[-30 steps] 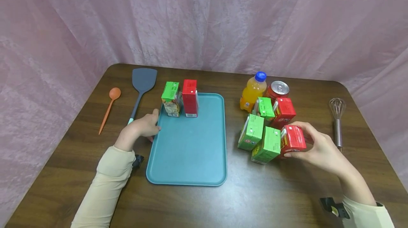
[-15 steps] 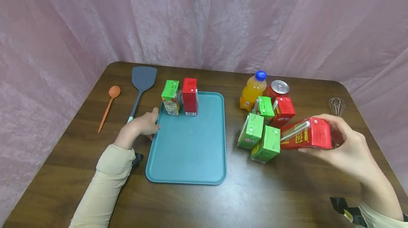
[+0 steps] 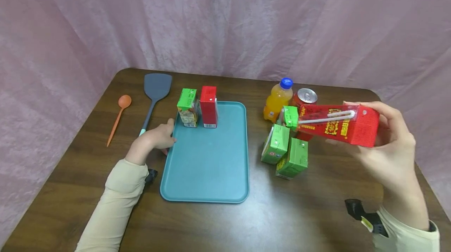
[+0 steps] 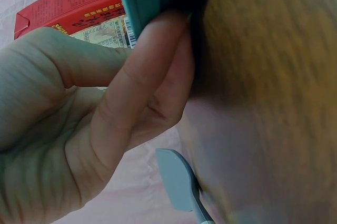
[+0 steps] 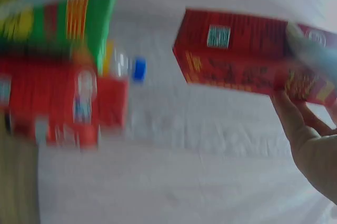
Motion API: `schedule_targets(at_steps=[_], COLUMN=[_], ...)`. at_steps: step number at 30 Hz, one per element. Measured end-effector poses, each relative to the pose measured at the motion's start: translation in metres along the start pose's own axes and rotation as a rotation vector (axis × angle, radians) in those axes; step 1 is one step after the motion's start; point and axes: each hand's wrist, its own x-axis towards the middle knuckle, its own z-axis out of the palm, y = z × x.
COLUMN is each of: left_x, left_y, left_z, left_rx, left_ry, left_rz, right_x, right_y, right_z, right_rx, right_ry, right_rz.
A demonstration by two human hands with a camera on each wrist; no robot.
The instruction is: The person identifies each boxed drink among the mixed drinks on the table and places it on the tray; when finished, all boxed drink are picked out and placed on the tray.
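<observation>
A red drink carton (image 3: pixel 325 122) with a white straw on its side is held up in the air by my right hand (image 3: pixel 392 150), tilted almost flat. Thumb and fingers grip it near its top end, as the right wrist view also shows. My left hand (image 3: pixel 158 138) pinches the left rim of the blue tray (image 3: pixel 208 165); in the left wrist view the fingers (image 4: pixel 158 71) reach under the edge. On the tray's far left stand a green carton (image 3: pixel 188 107) and a red carton (image 3: pixel 209 107). Several green cartons (image 3: pixel 275 144) stand right of the tray.
Behind those cartons are an orange drink bottle (image 3: pixel 277 101) with a blue cap and a red can (image 3: pixel 305 96). Another red carton (image 3: pixel 303 136) is mostly hidden by the held one. Left lie a grey spatula (image 3: pixel 157 86) and an orange spoon (image 3: pixel 124 102).
My right hand has lifted the red carton from beside the green cartons, moving it right, then up and away from me, while tipping it over. The left hand has stayed at the tray rim.
</observation>
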Motion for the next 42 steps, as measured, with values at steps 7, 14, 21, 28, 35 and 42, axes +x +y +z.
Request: schedule_targets(at_steps=[7,14,21,28,35,42], left_x=[0.001,-0.003,-0.003,-0.005,-0.007,-0.007], left_y=[0.002,0.003,0.005,0.007,0.009,0.009], left_z=[0.002,0.000,0.000,0.002,0.004,0.007], left_rx=[-0.013,-0.006,-0.021,-0.027,-0.035,-0.042], left_ry=[-0.016,0.003,0.003,0.001,-0.006,-0.002], left_rz=[-0.005,0.010,0.024,0.023,0.009,0.000], right_x=[0.011,0.025,0.033,0.031,0.033,0.032], right_y=[0.013,0.019,0.040,0.071,0.092,0.106], right_z=[0.047,0.094,0.135,0.163,0.181,0.187], right_rx=[-0.073,-0.115,-0.245,-0.321,-0.358,-0.455], right_ry=[0.055,0.092,0.000,-0.074,-0.064,-0.134], right_rz=[0.079,0.117,0.130,0.263,0.377,0.457])
